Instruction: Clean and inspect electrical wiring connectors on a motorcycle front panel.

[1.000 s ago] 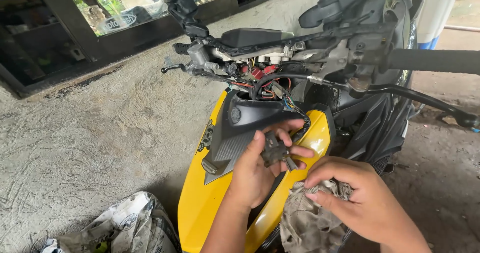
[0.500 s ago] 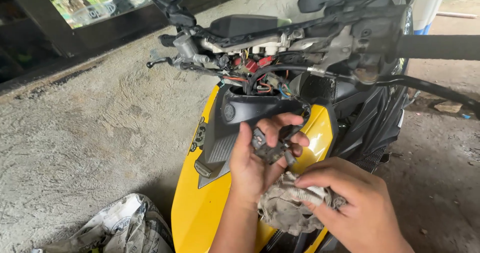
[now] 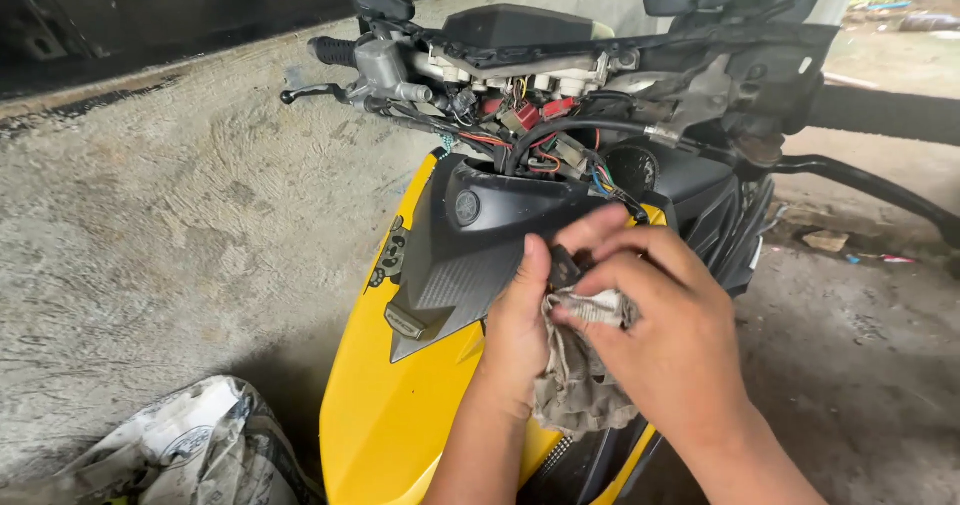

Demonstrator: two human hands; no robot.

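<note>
Grimy grey rag [image 3: 580,370] and a small dark part [image 3: 562,265] meet above a yellow scooter's front panel [image 3: 400,415], the left hand [image 3: 520,330] pinching the part, the right hand [image 3: 665,335] closed on the rag. Loosened fingers could drop the part into the exposed wiring [image 3: 540,135], or the cloth might snag it.

Open concrete floor [image 3: 180,235] lies left of the yellow front panel [image 3: 400,405], blocked only near-left by a crumpled sack [image 3: 190,445]. Far ahead, tangled wiring [image 3: 530,130] and the handlebar [image 3: 620,50] crowd the way; the right brake lever [image 3: 870,185] bars the right side
</note>
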